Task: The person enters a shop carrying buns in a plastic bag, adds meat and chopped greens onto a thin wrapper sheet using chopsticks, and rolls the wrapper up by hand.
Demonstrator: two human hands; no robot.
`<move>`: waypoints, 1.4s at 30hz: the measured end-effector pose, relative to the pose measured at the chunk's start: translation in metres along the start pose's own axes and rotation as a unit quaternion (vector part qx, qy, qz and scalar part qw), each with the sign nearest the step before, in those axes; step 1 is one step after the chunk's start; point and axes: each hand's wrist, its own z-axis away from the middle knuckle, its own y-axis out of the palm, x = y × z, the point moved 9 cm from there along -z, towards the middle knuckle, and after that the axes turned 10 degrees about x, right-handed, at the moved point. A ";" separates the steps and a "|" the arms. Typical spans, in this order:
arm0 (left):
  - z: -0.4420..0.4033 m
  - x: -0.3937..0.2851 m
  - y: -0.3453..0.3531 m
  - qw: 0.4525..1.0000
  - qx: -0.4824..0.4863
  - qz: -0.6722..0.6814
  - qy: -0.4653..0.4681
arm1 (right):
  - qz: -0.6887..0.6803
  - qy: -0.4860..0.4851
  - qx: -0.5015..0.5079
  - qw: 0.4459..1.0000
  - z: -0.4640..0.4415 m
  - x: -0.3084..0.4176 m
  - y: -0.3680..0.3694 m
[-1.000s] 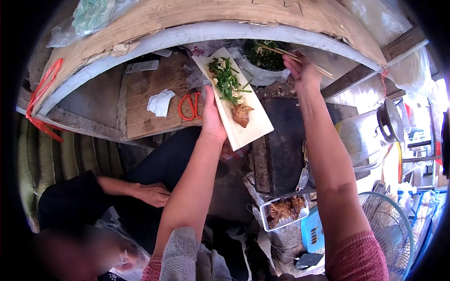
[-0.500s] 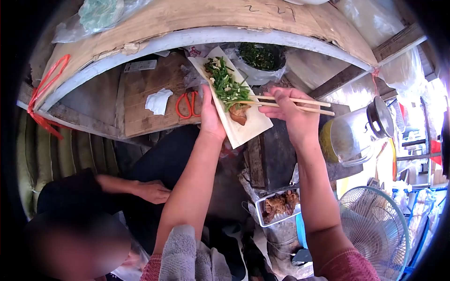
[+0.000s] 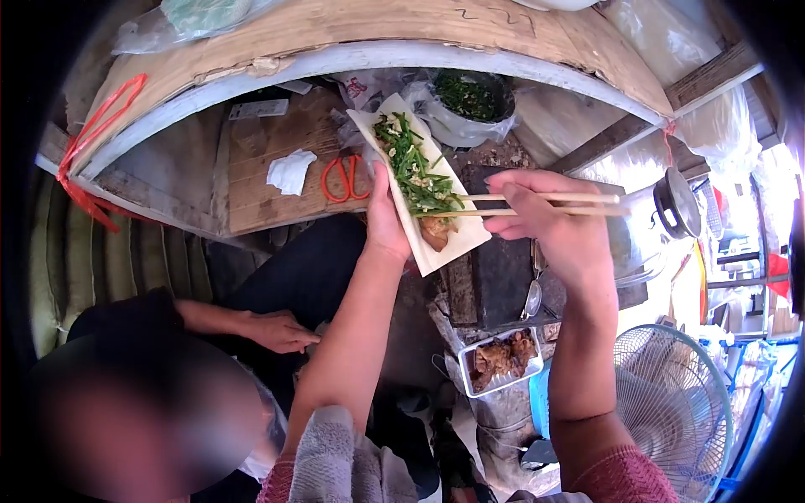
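Note:
My left hand (image 3: 387, 220) grips the left side of a pale flat wrap (image 3: 466, 238), which lies tilted in the air. On the wrap are chopped green vegetables with white bits (image 3: 412, 163) and a brown piece of food (image 3: 435, 232) near its lower end. My right hand (image 3: 545, 220) holds a pair of wooden chopsticks (image 3: 579, 204), whose tips touch the greens near the brown piece. Behind the wrap stands a bowl of chopped greens (image 3: 468, 96), in a plastic bag (image 3: 457, 129).
Red-handled scissors (image 3: 338, 182) and a white tissue (image 3: 290, 172) lie on the wooden shelf. A tray of brown food (image 3: 501, 362), glasses (image 3: 532, 298), a lidded jug (image 3: 677, 204) and a fan (image 3: 671, 402) are nearby. Another person's hand (image 3: 281, 331) is at lower left.
My right hand has come down from the bowl of greens to the wrap with the chopsticks, then shifted slightly right and down. The view has moved a little. My left hand still holds the wrap.

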 end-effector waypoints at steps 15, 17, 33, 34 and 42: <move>0.008 -0.009 -0.005 1.000 -0.021 -0.005 0.008 | 0.006 -0.037 -0.001 0.999 0.020 0.005 -0.006; 0.011 -0.006 -0.001 1.000 -0.005 -0.007 -0.005 | -0.018 -0.071 -0.023 0.997 0.013 0.013 -0.006; 0.013 0.012 -0.007 0.997 0.008 0.003 -0.082 | -0.056 -0.145 -0.078 0.985 -0.060 0.000 -0.037; 0.013 0.011 -0.010 0.996 0.000 -0.002 -0.084 | -0.077 -0.154 -0.100 0.980 -0.072 -0.008 -0.049; 0.006 0.005 -0.025 0.998 0.000 -0.013 -0.067 | -0.146 -0.061 -0.037 0.987 -0.206 -0.108 -0.033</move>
